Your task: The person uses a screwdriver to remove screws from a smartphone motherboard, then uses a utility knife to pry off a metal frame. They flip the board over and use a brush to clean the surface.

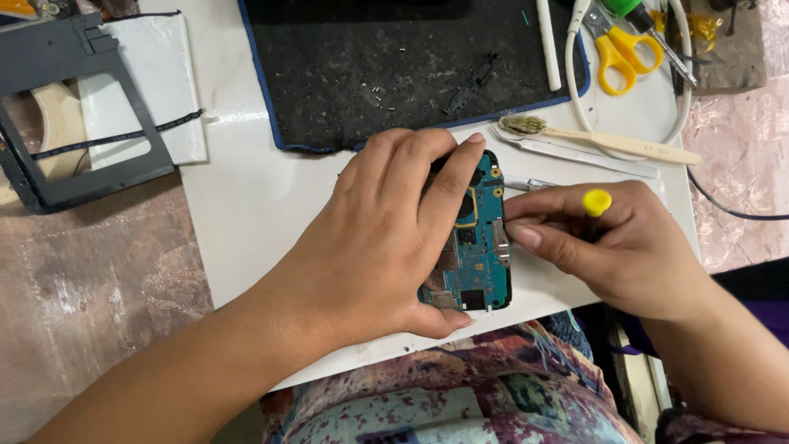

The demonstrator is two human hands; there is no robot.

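Seen from above, your left hand [386,238] lies flat over an opened phone [475,238] on the white worktop [246,214], just above your lap. Its fingers [448,177] are spread and curled round the phone, the thumb hooked under the near edge and the fingertips pressed at the far edge, so the hand pins it down. The phone's teal circuit board shows to the right of your palm, with dark chips and gold contacts. Your right hand [616,247] sits just right of the phone, its fingers closed in a pinch round a slim screwdriver [597,201] with a yellow cap; the thumb tip touches the phone's right edge, and the tool's tip is hidden behind the fingers. Beyond the phone lie metal tweezers [583,154] and, just past them, a worn toothbrush [608,141] with a pale handle. Further back is a black mat [394,74] edged in blue, with tiny screws and a small black part scattered on it. At its right end lie a white stick [548,45], yellow-handled scissors [622,48] and a looped white cable [680,90]. At the far left, well apart from your hands, a dark grey plastic frame [74,107] rests partly on a white sheet [156,74]. Your patterned clothing fills the bottom edge.
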